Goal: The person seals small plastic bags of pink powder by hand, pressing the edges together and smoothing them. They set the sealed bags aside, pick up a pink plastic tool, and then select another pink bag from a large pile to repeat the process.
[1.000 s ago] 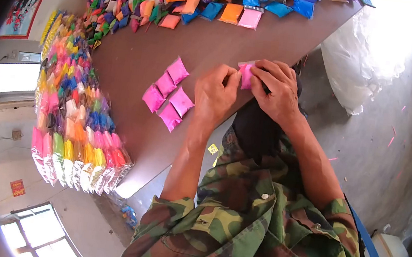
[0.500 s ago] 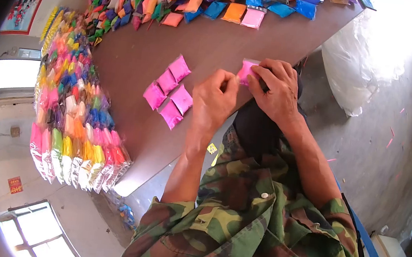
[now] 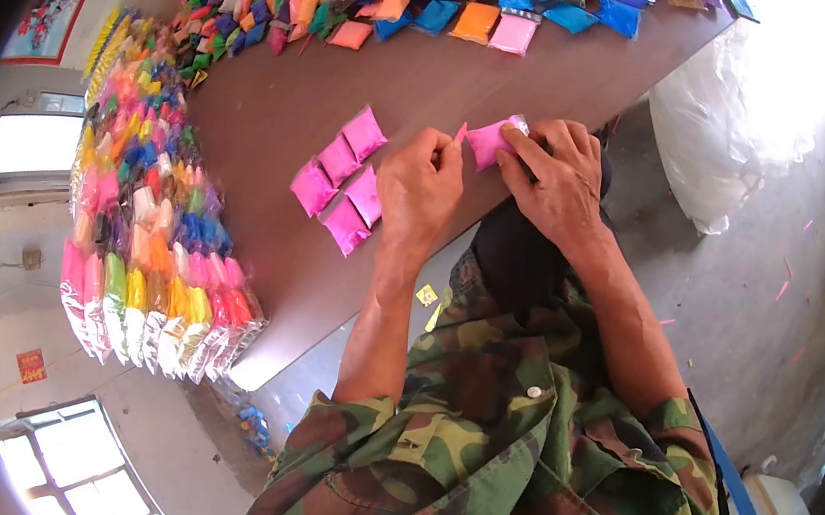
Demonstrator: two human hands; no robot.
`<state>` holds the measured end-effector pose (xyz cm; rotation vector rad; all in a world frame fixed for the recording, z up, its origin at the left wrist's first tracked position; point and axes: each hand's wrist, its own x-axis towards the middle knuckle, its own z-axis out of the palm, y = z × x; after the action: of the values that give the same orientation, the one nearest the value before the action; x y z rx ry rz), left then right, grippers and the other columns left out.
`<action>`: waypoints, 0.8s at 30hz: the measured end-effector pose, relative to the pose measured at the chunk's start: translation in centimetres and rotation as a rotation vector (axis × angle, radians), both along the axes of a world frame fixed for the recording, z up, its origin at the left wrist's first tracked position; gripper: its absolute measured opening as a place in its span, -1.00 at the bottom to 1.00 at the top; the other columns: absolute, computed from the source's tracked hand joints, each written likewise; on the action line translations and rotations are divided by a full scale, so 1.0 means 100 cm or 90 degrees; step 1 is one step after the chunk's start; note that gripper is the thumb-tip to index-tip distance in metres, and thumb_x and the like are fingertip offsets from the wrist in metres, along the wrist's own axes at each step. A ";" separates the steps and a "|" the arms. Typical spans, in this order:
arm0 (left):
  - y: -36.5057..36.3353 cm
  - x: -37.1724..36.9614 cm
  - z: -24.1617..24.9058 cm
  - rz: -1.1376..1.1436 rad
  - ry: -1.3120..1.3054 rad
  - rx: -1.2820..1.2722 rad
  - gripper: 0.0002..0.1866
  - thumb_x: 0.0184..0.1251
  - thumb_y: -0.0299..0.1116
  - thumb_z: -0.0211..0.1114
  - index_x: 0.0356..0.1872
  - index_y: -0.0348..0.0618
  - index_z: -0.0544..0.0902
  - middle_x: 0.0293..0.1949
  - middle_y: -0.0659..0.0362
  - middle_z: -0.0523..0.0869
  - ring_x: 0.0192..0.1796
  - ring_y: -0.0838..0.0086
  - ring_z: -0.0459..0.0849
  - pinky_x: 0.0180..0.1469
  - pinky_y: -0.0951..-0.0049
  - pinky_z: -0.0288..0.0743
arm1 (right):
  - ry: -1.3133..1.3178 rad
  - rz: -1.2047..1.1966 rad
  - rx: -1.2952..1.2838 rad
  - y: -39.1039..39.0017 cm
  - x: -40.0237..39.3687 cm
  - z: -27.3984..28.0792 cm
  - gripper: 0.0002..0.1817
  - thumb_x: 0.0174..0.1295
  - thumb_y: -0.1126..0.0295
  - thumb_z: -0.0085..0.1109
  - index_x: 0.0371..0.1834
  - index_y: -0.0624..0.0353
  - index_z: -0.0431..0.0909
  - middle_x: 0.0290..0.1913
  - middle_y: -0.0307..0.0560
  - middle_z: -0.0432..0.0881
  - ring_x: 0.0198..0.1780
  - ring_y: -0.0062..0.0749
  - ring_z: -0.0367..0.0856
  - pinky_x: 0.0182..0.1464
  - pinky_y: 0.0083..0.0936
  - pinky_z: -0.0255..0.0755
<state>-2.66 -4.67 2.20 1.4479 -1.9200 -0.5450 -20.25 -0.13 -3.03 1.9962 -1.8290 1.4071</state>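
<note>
My right hand (image 3: 557, 172) pinches a small pink packet (image 3: 489, 143) between thumb and fingers, just above the brown table's near edge. A clear film end of the packet shows by the fingertips. My left hand (image 3: 420, 183) is closed to the left of it, and a thin pink strip (image 3: 462, 132) sticks up from its thumb and forefinger. That strip stands apart from the packet by a narrow gap. To the left of this hand, several like pink packets (image 3: 343, 227) lie close together in two short rows on the table (image 3: 286, 124).
A large heap of small coloured packets (image 3: 473, 23) covers the table's far side. Bundled clear bags of coloured packets (image 3: 161, 261) line the left edge. A big clear plastic bag (image 3: 697, 137) hangs at the right, and pink strips (image 3: 783, 290) lie on the floor.
My left hand has moved slightly left and down from the packet, and a pink strip now shows in its fingers. More of the packet in my right hand is visible, now tilted.
</note>
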 end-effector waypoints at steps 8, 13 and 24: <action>-0.008 -0.009 -0.013 -0.030 -0.059 -0.028 -0.85 0.39 -0.38 0.44 -0.35 -0.23 0.73 -0.51 -0.05 0.74 -0.43 0.08 0.75 -0.34 0.10 0.55 | -0.018 0.002 -0.023 0.000 0.001 -0.004 -0.70 0.16 0.29 0.59 -0.02 -0.08 0.84 -0.15 -0.28 0.63 0.03 -0.24 0.61 0.05 -0.24 0.37; -0.012 0.008 -0.013 -0.024 -0.099 -0.011 -0.83 0.44 -0.37 0.45 -0.32 -0.27 0.77 -0.55 0.00 0.74 -0.53 0.32 0.72 -0.40 0.28 0.53 | -0.022 -0.001 -0.005 0.002 0.000 -0.004 -0.67 0.16 0.29 0.61 0.02 -0.08 0.88 -0.09 -0.29 0.67 0.03 -0.25 0.63 0.08 -0.27 0.40; -0.021 -0.013 -0.003 -0.063 -0.217 -0.040 -0.81 0.40 -0.32 0.41 -0.30 -0.26 0.78 -0.48 -0.04 0.78 -0.45 0.13 0.80 -0.33 0.17 0.59 | -0.024 -0.001 -0.010 0.003 0.001 -0.004 -0.66 0.16 0.28 0.62 0.03 -0.07 0.88 -0.08 -0.28 0.67 0.05 -0.25 0.64 0.09 -0.26 0.40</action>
<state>-3.95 -6.73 1.87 1.4854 -2.2612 -0.2900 -20.18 0.12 -3.44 1.9745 -1.8275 1.4642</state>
